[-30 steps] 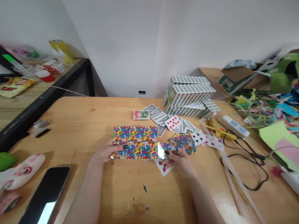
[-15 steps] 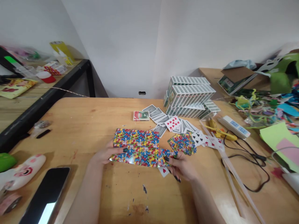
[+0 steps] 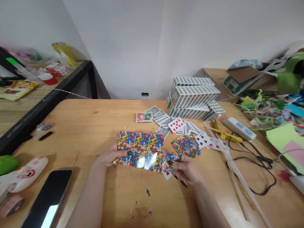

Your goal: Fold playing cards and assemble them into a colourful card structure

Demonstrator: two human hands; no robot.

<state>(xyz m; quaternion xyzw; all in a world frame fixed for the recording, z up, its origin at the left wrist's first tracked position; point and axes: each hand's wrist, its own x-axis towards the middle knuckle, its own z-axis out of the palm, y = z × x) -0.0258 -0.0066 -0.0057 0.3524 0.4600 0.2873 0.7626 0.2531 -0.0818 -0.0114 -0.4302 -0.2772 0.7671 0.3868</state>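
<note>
A row of four glossy, multicoloured, rectangular cards (image 3: 152, 161) is pinched at opposite ends by the left hand (image 3: 108, 157) and right hand (image 3: 187, 169).

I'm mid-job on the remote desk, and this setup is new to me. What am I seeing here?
There is no machine: these are a person's bare hands, filmed by one camera worn on the head, looking forward and down. The left hand and right hand hold opposite ends of the patterned cards, laid edge to edge in two rows. On the wooden table lie loose grey-backed cards, a card box, stacked striped boxes, a power strip and a phone.
</note>
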